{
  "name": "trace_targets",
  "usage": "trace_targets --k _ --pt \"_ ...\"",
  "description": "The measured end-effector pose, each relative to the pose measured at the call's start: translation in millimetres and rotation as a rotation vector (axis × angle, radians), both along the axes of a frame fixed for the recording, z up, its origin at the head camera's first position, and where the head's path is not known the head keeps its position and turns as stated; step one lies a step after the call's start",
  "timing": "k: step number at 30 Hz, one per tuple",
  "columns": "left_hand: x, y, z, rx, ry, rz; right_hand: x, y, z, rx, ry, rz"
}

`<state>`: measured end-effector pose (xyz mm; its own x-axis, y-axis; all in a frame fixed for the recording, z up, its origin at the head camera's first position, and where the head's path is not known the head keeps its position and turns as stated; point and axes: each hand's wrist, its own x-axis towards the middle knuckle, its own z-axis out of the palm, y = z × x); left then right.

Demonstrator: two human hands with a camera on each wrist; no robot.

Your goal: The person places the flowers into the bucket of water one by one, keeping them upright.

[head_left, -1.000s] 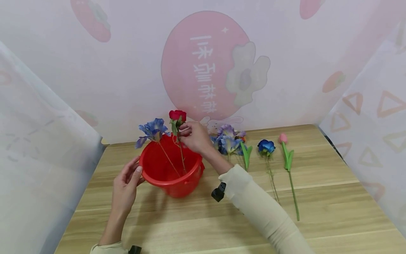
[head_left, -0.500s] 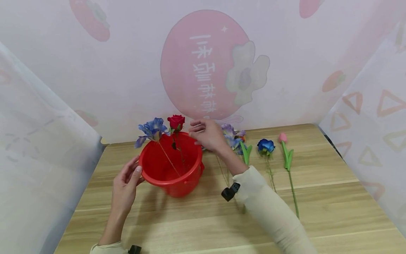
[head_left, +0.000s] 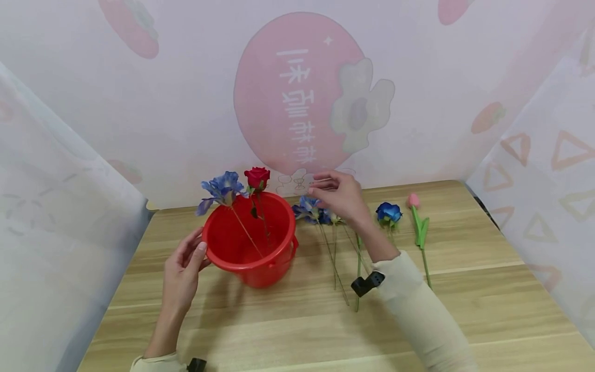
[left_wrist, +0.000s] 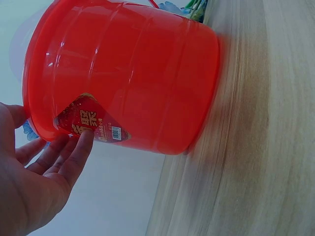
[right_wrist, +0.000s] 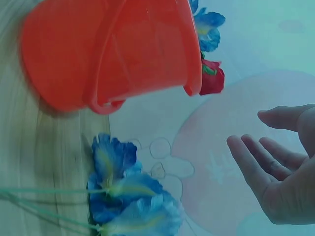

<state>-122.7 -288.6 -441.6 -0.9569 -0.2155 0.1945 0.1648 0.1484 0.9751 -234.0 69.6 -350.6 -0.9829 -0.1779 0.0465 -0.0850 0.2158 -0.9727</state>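
My left hand rests against the left side of a red bucket, thumb at the rim and fairly straight fingers on the outer wall by a label. A blue iris and a red rose lean in the bucket, their blooms above the rim. With nothing in it, my right hand hovers above several blue irises on the table, fingers loosely extended and thumb apart. It hides part of these blooms in the head view; in the right wrist view the irises show below the bucket.
A blue rose and a pink tulip lie on the wooden table to the right. Several thin stems stretch toward the front edge. A printed cloth backdrop stands behind the table.
My right hand has let go of the red rose, which now leans in the bucket, and has moved right to above the irises. My left hand has stayed at the bucket.
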Motion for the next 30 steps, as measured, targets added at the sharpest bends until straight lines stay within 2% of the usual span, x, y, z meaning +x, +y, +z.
trace_targets --k 8,13,20,27,30 --pt "-0.6 -1 -0.5 -0.028 -0.023 0.019 2.7 22 -5.4 -0.034 -0.047 -0.015" --pt "-1.8 -1 -0.4 -0.042 -0.029 0.028 2.3 37 -15.2 -0.048 -0.052 -0.029" --pt "-0.9 -1 0.7 -0.040 -0.025 0.019 1.7 55 -39.2 -0.005 -0.082 -0.070" --pt "0.6 0 0.6 -0.045 -0.030 0.022 0.8 70 -73.6 0.055 -0.196 -0.083" --pt "1.0 0 0.6 -0.052 -0.034 0.026 0.6 74 -85.2 0.076 -0.216 -0.079"
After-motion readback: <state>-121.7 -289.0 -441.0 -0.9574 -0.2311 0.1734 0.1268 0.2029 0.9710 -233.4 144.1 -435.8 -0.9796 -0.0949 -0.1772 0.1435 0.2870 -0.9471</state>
